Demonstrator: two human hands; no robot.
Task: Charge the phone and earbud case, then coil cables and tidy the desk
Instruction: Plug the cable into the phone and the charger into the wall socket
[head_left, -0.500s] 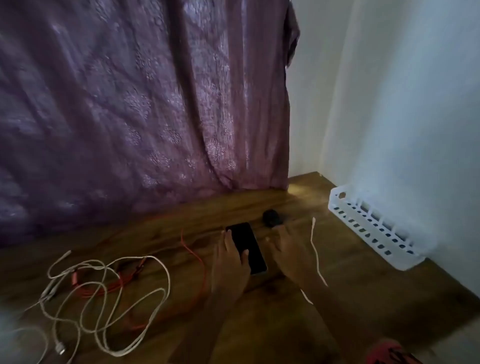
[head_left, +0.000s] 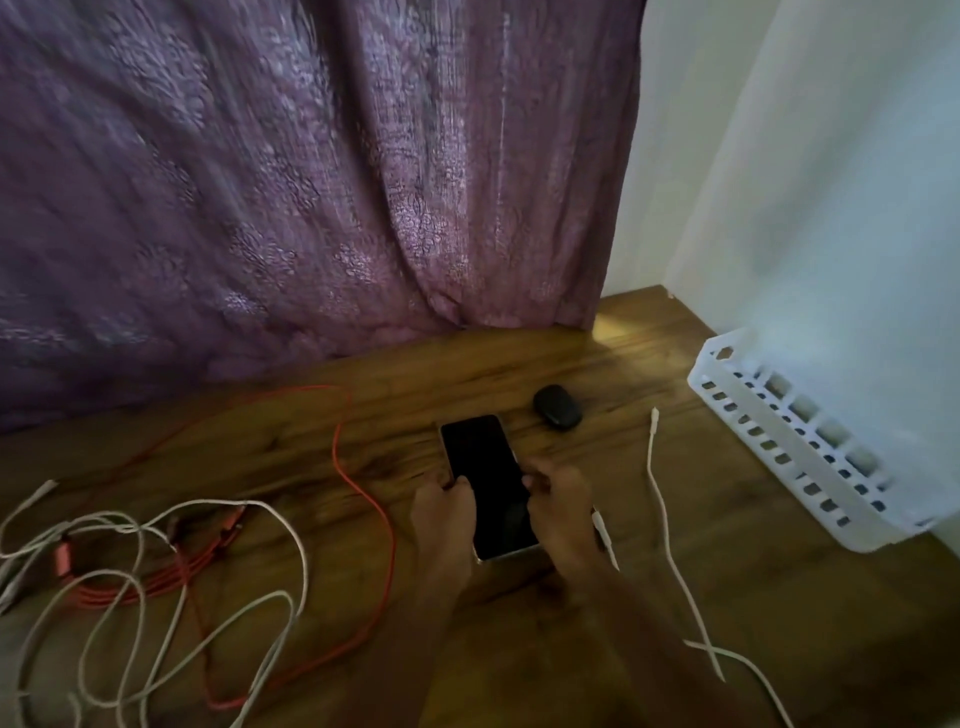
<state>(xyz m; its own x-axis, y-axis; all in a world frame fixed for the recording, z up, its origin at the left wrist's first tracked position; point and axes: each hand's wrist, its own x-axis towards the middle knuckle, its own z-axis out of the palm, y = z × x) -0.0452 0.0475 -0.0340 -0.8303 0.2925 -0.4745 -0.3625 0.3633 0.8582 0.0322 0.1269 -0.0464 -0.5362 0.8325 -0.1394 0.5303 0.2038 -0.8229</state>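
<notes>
A black phone with a dark screen is lifted at its near end above the wooden desk. My left hand grips its left edge and my right hand grips its right edge. A white cable plug sticks out under my right hand. The black earbud case lies just beyond the phone, to the right. A white cable runs along the desk right of my right hand. A red cable loops to the left, and tangled white cables lie further left.
A white slotted plastic basket stands against the right wall. A purple curtain hangs behind the desk and touches its back edge.
Both hands have closed on the phone's sides and raised its near end. The view has shifted, so phone and hands sit lower in the frame.
</notes>
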